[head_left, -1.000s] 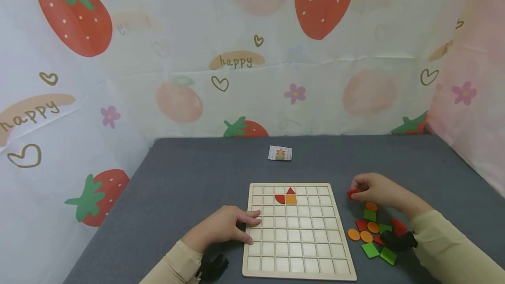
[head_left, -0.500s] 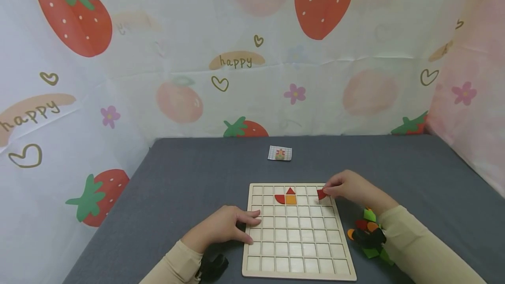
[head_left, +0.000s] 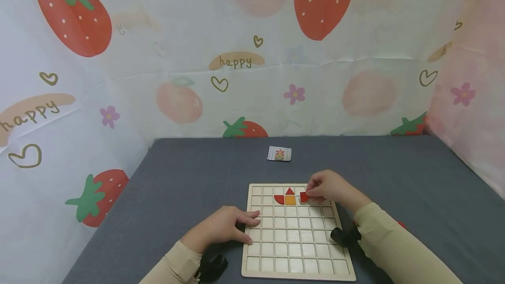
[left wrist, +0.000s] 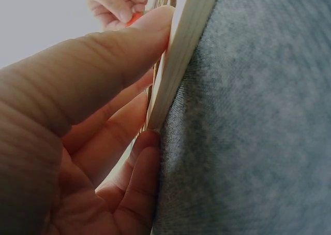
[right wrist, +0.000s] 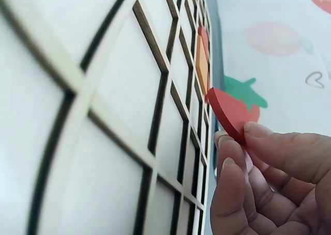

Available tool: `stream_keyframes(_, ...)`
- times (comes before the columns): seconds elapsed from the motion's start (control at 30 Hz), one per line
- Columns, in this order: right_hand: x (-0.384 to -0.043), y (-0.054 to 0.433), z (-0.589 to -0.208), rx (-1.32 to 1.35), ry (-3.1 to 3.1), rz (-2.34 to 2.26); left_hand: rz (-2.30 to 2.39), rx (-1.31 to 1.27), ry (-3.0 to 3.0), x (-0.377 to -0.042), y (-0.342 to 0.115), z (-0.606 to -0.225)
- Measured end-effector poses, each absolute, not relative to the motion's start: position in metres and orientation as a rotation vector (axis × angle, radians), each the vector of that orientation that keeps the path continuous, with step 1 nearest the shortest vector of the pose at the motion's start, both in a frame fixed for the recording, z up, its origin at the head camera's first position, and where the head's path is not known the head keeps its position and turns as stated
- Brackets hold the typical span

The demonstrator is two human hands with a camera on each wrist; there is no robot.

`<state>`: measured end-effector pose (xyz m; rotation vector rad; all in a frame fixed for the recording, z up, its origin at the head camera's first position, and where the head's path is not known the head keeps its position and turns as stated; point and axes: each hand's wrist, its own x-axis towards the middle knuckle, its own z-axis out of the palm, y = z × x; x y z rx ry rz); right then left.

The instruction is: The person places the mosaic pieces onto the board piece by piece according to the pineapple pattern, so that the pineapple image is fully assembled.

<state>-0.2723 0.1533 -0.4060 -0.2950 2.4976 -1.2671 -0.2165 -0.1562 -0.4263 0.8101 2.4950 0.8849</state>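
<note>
On the grey-covered table lies a wooden grid board (head_left: 297, 249). Near its top edge it carries a red triangle tile (head_left: 289, 191), an orange square tile (head_left: 290, 200) and a red quarter-circle tile (head_left: 279, 199). My right hand (head_left: 333, 189) pinches another red tile with a curved side (right wrist: 230, 113) between thumb and fingertips. It holds that tile just above the board, a little right of the orange square. My left hand (head_left: 229, 227) rests at the board's left edge, its thumb and fingers touching the rim, as the left wrist view (left wrist: 88, 90) confirms.
A small card with a printed grid picture (head_left: 279, 154) lies behind the board. Right of the board, the right sleeve (head_left: 394, 240) hides most of the loose tiles; a bit of red (head_left: 401, 224) shows past it. A patterned curtain (head_left: 252, 95) hangs behind the table.
My right hand has carried the red tile leftward from the loose tiles beside the board to above the top rows, near the orange square. My left hand has stayed in place.
</note>
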Motion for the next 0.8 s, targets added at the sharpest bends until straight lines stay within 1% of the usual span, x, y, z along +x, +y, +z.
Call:
stream_keyframes(0.4,-0.276,0.141,-0.413,-0.220,2.500,-1.225,0.886,0.810,2.487,-0.215,-0.155,-0.422)
stream_keyframes(0.8,-0.278,0.141,-0.414,-0.181,2.521,-1.145,0.869,0.830,2.497,-0.216,-0.155,-0.424)
